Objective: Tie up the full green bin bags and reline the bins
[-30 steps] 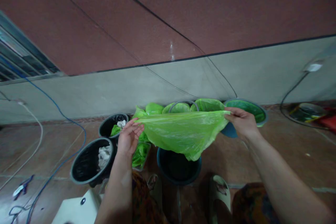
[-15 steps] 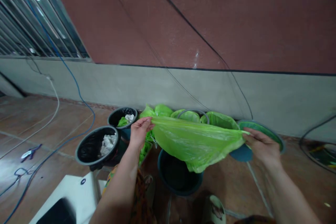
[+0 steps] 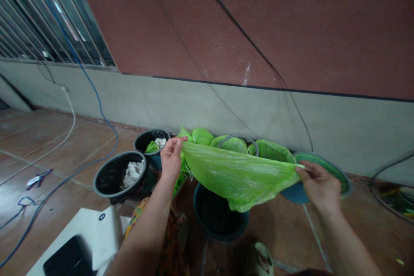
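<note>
A light green plastic bag is stretched sideways between my two hands, its lower part sagging in a curve. My left hand pinches its left top corner, and my right hand pinches the right top corner. Below the bag stands a dark bucket on the floor, partly covered from view by it. Behind the bag are more green-lined containers and a full green bag along the wall. A wide blue-green basin sits just beyond my right hand.
Left of me stand two bins lined with black plastic, a nearer bin and a farther bin, with white and green scraps. A white surface holds a dark device. A blue cable crosses the tiled floor. Cables lie at right.
The bag stays stretched between both hands above the bucket. My hands have shifted very slightly left, and the view has tilted a little.
</note>
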A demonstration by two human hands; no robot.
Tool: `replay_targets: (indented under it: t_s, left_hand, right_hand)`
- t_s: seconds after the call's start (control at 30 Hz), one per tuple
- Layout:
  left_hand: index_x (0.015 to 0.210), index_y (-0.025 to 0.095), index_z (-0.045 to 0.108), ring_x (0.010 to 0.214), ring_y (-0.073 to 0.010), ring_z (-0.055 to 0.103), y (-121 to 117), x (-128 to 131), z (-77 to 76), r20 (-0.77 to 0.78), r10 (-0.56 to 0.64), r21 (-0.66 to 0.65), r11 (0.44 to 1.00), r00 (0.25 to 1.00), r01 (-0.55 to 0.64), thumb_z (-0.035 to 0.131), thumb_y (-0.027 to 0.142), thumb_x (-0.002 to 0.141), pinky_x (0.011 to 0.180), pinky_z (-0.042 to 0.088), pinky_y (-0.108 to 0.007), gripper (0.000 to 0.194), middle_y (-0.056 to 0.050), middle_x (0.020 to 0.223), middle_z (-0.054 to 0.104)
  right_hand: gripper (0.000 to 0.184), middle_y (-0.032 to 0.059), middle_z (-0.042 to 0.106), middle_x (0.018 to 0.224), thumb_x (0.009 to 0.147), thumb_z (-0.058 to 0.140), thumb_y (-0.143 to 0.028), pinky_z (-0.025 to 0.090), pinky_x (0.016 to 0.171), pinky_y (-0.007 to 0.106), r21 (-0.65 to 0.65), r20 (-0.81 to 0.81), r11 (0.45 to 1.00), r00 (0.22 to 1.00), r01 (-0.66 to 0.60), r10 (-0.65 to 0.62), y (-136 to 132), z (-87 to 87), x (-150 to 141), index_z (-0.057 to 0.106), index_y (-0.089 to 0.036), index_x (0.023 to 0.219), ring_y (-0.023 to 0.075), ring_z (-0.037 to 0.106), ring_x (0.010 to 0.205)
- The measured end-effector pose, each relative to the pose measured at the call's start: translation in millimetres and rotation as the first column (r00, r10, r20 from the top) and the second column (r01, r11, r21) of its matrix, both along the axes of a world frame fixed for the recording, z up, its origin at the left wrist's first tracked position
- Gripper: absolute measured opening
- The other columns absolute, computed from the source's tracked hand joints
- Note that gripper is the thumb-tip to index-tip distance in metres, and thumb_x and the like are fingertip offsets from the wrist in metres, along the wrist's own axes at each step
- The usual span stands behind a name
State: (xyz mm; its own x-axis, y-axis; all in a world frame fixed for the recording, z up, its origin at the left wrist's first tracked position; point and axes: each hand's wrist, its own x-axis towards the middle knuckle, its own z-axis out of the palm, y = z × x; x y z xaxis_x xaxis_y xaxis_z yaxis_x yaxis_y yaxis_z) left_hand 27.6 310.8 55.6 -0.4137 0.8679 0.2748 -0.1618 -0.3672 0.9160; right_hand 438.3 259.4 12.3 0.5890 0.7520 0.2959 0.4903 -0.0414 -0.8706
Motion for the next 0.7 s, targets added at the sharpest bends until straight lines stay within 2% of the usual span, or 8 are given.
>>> replay_targets:
  t_s: [0.1,0.2,0.3,0.37,0.43,0.5,0.57,0.7]
  left_hand:
    - [0.074,0.019,0.066,0.073,-0.0141,0.054,-4.5,1.0,2.6,-0.126,0.124,-0.001,0.992,0.984,-0.125,0.067,0.03,0.079,0.072,0.042,-0.021,0.012,0.0,0.073,0.061]
    - [0.078,0.02,0.067,0.075,-0.0142,0.052,-9.7,2.1,4.3,-0.224,0.252,0.023,0.967,0.942,-0.253,0.066,0.025,0.081,0.074,0.04,-0.02,0.005,0.001,0.075,0.059]
    - [0.082,0.02,0.066,0.076,-0.0138,0.053,-13.6,3.9,4.5,-0.279,0.305,0.061,0.952,0.911,-0.3,0.064,0.022,0.083,0.076,0.039,-0.02,0.003,0.001,0.077,0.06]
    - [0.084,0.02,0.066,0.076,-0.0132,0.053,-14.7,5.4,3.7,-0.319,0.319,0.082,0.948,0.892,-0.309,0.063,0.021,0.083,0.076,0.039,-0.019,0.003,0.001,0.078,0.06]
    - [0.086,0.02,0.065,0.075,-0.0127,0.054,-14.8,6.6,2.4,-0.363,0.326,0.09,0.945,0.873,-0.315,0.061,0.022,0.085,0.076,0.039,-0.019,0.005,0.001,0.078,0.06]
    - [0.088,0.02,0.064,0.073,-0.0123,0.054,-13.9,6.4,0.5,-0.408,0.336,0.089,0.94,0.849,-0.33,0.058,0.025,0.087,0.074,0.04,-0.02,0.008,0.001,0.078,0.06]
    - [0.09,0.019,0.062,0.072,-0.0127,0.055,-12.3,3.5,-1.9,-0.478,0.349,0.077,0.931,0.806,-0.357,0.053,0.028,0.089,0.073,0.042,-0.022,0.013,0.001,0.078,0.061]
    - [0.1,0.019,0.062,0.081,-0.0182,0.061,-5.9,-8.0,-6.4,-0.719,0.32,-0.012,0.882,0.617,-0.472,0.047,0.027,0.09,0.081,0.046,-0.032,0.02,-0.004,0.086,0.065]
  right_hand:
    - [0.035,0.0068,0.071,0.082,0.071,0.063,-0.048,0.05,0.071,0.039,-0.103,0.076,0.995,0.997,0.009,-0.001,-1.5,3.8,-2.8,0.07,-0.02,0.092,0.0236,0.064,0.072]
    - [0.031,0.0064,0.068,0.079,0.072,0.062,-0.049,0.048,0.075,0.04,-0.08,0.118,0.997,0.993,0.012,-0.003,-1.6,6.6,-6.5,0.067,-0.021,0.082,0.0229,0.061,0.074]
    - [0.029,0.0021,0.063,0.076,0.069,0.068,-0.049,0.048,0.074,0.035,0.078,-0.135,0.996,0.989,-0.05,0.061,-0.2,9.4,-15.7,0.061,-0.021,0.077,0.018,0.058,0.071]
    - [0.032,-0.0019,0.058,0.072,0.064,0.073,-0.046,0.047,0.067,0.03,0.204,-0.392,0.976,0.907,-0.077,0.154,1.1,12.0,-23.4,0.058,-0.022,0.076,0.0138,0.055,0.065]
    - [0.034,-0.0042,0.054,0.068,0.06,0.077,-0.044,0.045,0.06,0.026,0.28,-0.529,0.959,0.829,-0.032,0.182,2.2,15.0,-29.1,0.056,-0.021,0.075,0.011,0.051,0.059]
    - [0.031,-0.0035,0.055,0.067,0.061,0.077,-0.042,0.042,0.057,0.026,0.3,-0.492,0.953,0.861,0.032,0.126,2.5,17.9,-31.4,0.058,-0.021,0.074,0.0102,0.049,0.056]
    - [0.026,-0.0012,0.059,0.067,0.066,0.073,-0.042,0.043,0.058,0.027,0.307,-0.337,0.949,0.941,0.074,0.035,2.0,20.4,-31.5,0.061,-0.021,0.076,0.0118,0.05,0.057]
    - [0.03,0.0026,0.066,0.072,0.073,0.067,-0.044,0.046,0.06,0.029,0.254,-0.105,0.967,0.995,0.026,0.001,-1.1,25.1,-36.5,0.064,-0.018,0.086,0.0153,0.058,0.062]
